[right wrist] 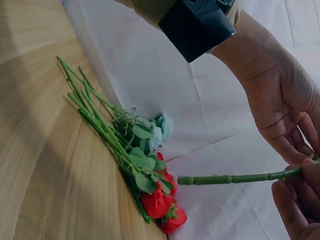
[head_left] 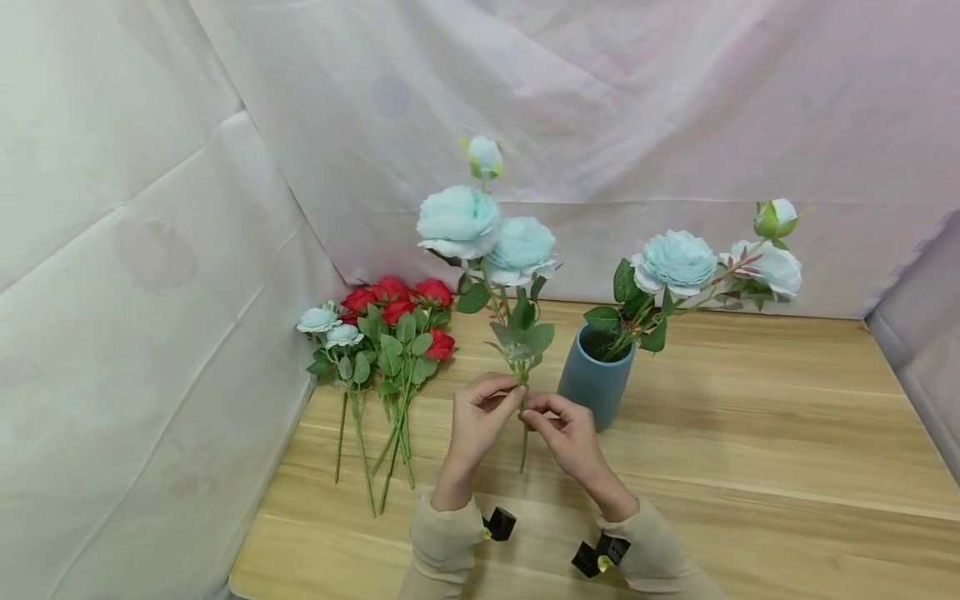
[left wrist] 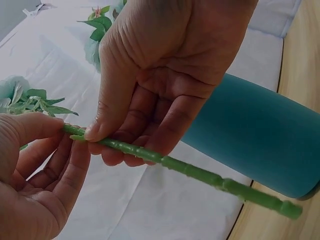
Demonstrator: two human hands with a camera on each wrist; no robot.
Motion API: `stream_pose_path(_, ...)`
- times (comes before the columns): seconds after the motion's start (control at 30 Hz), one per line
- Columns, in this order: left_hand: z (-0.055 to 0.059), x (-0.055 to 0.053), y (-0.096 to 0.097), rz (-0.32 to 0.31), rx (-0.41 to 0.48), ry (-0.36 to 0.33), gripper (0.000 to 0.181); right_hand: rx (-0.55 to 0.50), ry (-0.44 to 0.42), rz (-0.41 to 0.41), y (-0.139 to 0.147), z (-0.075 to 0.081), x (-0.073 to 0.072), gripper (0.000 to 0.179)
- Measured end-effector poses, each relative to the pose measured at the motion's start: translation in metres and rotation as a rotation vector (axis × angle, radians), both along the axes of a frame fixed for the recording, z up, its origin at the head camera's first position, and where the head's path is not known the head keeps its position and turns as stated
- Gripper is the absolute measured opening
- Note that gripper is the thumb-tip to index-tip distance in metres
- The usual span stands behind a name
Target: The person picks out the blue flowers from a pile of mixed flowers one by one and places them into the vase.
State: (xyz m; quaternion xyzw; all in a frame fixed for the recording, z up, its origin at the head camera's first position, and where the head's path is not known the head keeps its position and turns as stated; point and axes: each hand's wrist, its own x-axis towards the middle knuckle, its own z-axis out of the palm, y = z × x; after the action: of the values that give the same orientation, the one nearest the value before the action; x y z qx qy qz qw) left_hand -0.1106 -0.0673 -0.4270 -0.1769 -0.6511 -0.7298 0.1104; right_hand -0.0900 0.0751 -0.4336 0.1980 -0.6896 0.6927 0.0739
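An artificial pale-blue flower stem (head_left: 522, 250), with two full blooms and a bud on top, stands upright in front of me above the table. My left hand (head_left: 480, 414) pinches its green stalk (left wrist: 200, 175) between thumb and fingers. Just below, my right hand (head_left: 566, 433) pinches the same stalk, as the left wrist view also shows. The stalk's lower end sticks out free beneath both hands. Right of the hands stands a blue-grey vase (head_left: 597, 383), and another pale-blue flower stem (head_left: 675, 265) leans out of it to the right.
Red roses (head_left: 397, 310) lie at the table's left back, their stalks pointing toward me. Beside them lie smaller pale-blue flowers (head_left: 343, 335). Pale cloth (head_left: 637, 125) hangs behind and left of the wooden table (head_left: 750, 467).
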Motion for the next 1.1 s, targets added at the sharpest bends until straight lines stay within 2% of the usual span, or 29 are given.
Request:
stream_pose_path(0.17, 0.003, 0.001, 0.001, 0.014, -0.015, 0.01, 0.009, -0.017, 0.084, -0.024, 0.001, -0.003, -0.001, 0.009)
stream_pose_path(0.37, 0.005, 0.003, -0.001, -0.003, 0.001, 0.012, 0.017, -0.026, 0.067, -0.054, 0.001, -0.002, -0.001, 0.007)
stream_pose_path(0.53, 0.0, 0.002, -0.011, 0.026, 0.026, -0.019, 0.019, -0.041, 0.099, -0.127, 0.004, 0.003, -0.002, 0.007)
stream_pose_path(0.7, -0.01, -0.002, -0.03, 0.136, 0.042, -0.085, 0.017, -0.076, 0.104, -0.164, 0.011, 0.004, -0.004, 0.009)
stream_pose_path(0.87, -0.021, -0.008, -0.058, 0.283, 0.022, -0.094, 0.016, -0.083, 0.134, -0.204, 0.021, -0.005, -0.009, 0.012)
stream_pose_path(0.93, -0.025, -0.009, -0.071, 0.34, 0.012, -0.108, 0.015, -0.106, 0.167, -0.219, 0.024, -0.003, -0.01, 0.011)
stream_pose_path(1.1, -0.04, -0.012, -0.105, 0.488, -0.01, -0.235, 0.016, -0.143, 0.212, -0.236, 0.033, 0.011, -0.009, 0.009)
